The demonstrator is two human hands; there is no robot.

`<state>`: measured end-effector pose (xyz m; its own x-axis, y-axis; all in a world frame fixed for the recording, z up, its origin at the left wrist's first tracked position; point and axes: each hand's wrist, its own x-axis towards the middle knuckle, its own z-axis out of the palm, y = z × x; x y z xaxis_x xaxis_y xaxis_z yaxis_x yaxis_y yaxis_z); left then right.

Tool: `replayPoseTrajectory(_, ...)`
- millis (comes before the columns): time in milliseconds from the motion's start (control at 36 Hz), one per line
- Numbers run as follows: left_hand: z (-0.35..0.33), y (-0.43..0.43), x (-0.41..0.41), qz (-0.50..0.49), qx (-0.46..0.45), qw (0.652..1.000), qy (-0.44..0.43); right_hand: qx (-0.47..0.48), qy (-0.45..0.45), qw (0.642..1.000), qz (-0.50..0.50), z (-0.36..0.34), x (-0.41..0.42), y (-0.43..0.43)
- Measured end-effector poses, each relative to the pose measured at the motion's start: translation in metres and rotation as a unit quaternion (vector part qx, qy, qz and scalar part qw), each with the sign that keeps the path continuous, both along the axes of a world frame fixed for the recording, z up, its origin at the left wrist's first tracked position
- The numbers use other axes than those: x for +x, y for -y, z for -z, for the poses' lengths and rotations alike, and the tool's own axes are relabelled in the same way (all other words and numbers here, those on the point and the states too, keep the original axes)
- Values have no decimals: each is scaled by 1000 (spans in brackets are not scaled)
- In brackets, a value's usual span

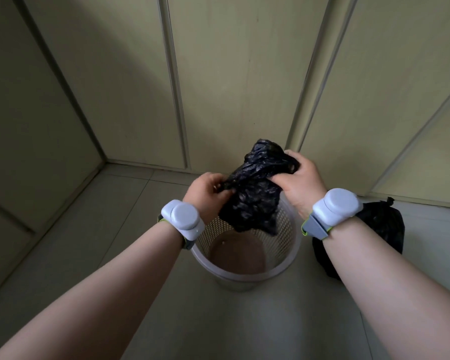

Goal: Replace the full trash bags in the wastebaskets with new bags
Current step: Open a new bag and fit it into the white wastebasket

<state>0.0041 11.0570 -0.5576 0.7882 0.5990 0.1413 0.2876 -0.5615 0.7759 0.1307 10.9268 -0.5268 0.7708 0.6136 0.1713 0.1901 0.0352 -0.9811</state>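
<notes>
A crumpled black trash bag (255,193) hangs above a pale perforated wastebasket (283,255) on the floor. My left hand (207,193) pinches the bag's left edge. My right hand (299,178) grips its upper right part, fingers curled into the plastic. The bag's lower end dangles just inside the basket's rim. The basket holds no liner, and its brownish bottom shows. A tied, full black trash bag (382,224) sits on the floor right of the basket, partly hidden behind my right wrist.
Beige panelled cabinet doors (231,87) stand close behind the basket and along the left side, forming a corner. Pale floor tiles (115,229) spread to the left and in front of the basket. Both wrists carry white sensor bands.
</notes>
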Motion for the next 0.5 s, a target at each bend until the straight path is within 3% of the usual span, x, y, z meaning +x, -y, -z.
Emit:
replayPoseTrajectory(83,0,-12,-4,-74,-75,994,34,-53,49,997,31,3,6,6)
replayPoseTrajectory(167,0,-22,-6,-126,-55,990,35,-67,82,993,46,6,7,10)
replayPoseTrajectory(250,-3,-22,-7,-138,-110,982,66,-127,115,983,-58,6,6,12)
replayPoseTrajectory(306,-5,-22,-7,-125,-139,978,97,-264,150,934,-188,5,6,15)
replayPoseTrajectory(361,-9,-18,-6,-99,-191,965,152,-331,156,896,-251,5,8,16)
replayPoseTrajectory(417,-13,-13,-6,-74,-222,953,191,-281,125,931,-196,5,4,13)
replayPoseTrajectory(500,-20,-6,-9,-42,-264,937,223,-120,55,991,-6,6,2,7)
